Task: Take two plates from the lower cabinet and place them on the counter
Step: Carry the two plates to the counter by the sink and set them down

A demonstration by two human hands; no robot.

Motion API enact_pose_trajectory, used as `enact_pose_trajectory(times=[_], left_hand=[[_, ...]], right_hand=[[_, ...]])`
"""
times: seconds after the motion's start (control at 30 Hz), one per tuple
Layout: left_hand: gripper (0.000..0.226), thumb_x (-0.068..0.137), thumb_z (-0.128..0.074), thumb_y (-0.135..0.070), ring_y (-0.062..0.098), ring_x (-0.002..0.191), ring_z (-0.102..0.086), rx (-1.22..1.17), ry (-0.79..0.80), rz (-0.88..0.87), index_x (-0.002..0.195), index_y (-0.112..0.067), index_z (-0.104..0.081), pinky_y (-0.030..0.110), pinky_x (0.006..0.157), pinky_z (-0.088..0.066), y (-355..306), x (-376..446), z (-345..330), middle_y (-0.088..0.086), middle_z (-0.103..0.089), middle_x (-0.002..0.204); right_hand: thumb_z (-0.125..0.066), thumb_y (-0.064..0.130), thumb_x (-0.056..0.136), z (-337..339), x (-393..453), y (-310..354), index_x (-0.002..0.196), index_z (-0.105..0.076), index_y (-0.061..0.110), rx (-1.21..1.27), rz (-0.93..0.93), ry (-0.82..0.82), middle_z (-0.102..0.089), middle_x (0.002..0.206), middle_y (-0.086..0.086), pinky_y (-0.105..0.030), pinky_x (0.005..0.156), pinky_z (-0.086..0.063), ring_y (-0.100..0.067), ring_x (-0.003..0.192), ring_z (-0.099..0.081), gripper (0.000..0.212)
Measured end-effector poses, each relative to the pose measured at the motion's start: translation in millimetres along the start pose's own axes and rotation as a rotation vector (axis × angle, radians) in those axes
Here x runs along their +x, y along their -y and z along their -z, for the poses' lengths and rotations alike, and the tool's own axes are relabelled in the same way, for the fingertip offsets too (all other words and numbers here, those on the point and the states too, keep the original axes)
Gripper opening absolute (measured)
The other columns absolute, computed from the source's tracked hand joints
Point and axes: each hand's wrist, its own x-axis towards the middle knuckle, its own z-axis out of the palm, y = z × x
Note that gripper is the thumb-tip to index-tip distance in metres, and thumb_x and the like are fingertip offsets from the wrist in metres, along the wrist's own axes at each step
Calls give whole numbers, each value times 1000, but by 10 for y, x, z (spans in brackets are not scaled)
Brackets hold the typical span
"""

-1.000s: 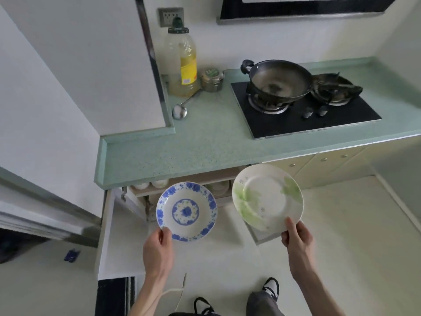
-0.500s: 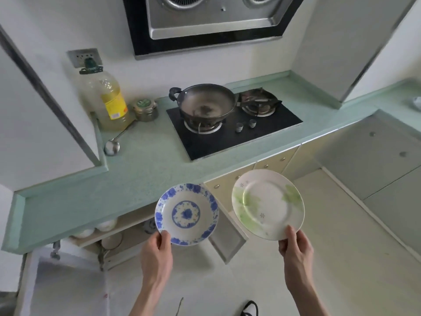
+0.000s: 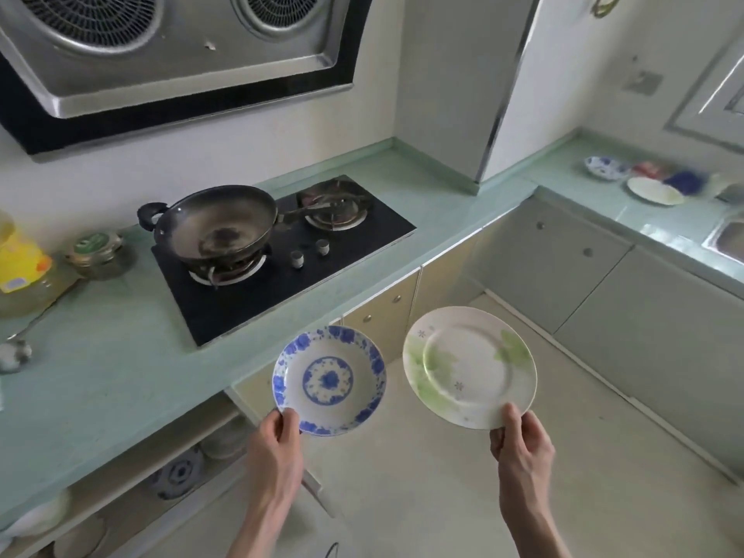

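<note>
Low in the centre of the frame, I hold both plates out over the floor, clear of the counter (image 3: 120, 380). My left hand (image 3: 277, 449) pinches the near rim of the blue plate (image 3: 329, 380), thumb on top and the other fingers curled beneath it. My right hand (image 3: 523, 445) grips the near rim of the green plate (image 3: 469, 366) the same way, thumb over the edge, the rest hidden under it. The two plates sit side by side, near each other but apart, both tilted a little toward me.

I judge the fetching is done and the carry is in hand: both plates are out of the cabinet (image 3: 133, 469), whose open shelves show at lower left, and neither has been set down. The next move calls for a bare stretch of counter. The run at left, between the hob (image 3: 354, 235) and the bottle (image 3: 20, 271), looks free; the far run at upper right already bears other dishes (image 3: 652, 191). I would lower each plate level, base first, and let go only once it rests flat.

Against the frame half a second back, my view has swung right and up: the hood (image 3: 161, 54) fills the upper left, the far counter with its dishes has come in, and the bottle has slid to the left edge. My grips on the plates are unchanged.
</note>
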Motion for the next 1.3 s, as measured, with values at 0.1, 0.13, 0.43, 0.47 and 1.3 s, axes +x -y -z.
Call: enact_pose_trajectory(times=[0.1,0.13,0.43,0.47,1.3], left_hand=[[43,103,-53,-18,19,49,-36,11,62,-32,67,6,-52,33,54,-31,-182,123,-496,3,-47,48],[44,103,-53,-18,19,49,-36,20,74,-50,67,7,-51,33,54,-31,-256,157,-653,4,-47,48],[43,97,-52,-14,21,52,-27,50,187,-132,58,-12,-32,36,55,-26,-1063,396,-1947,-7,-32,44],[44,97,-52,-15,22,52,-28,51,208,-138,58,-13,-33,36,56,-27,-1122,450,-2092,-7,-33,43],[46,101,-51,-17,21,50,-28,93,456,-329,58,-12,-34,37,53,-23,-3204,1898,-5662,-6,-33,46]], right_hand=[[-52,22,106,222,317,86,75,-34,0,24,-6,-42,-29,71,-10,-34,56,-23,-19,61,-24,42],[-52,23,106,290,411,115,76,-34,-2,26,0,-57,-29,71,-10,-35,57,-22,-20,61,-25,43],[-53,24,106,791,1291,326,79,-35,-3,119,25,-232,-30,65,-5,-27,52,-25,-16,56,-26,42],[-53,24,106,831,1411,341,79,-36,-4,130,29,-250,-30,65,-5,-25,51,-25,-15,56,-26,42],[-54,25,106,1171,4906,1153,91,-56,1,193,102,-530,-39,59,3,-17,48,-29,-9,51,-32,28]])
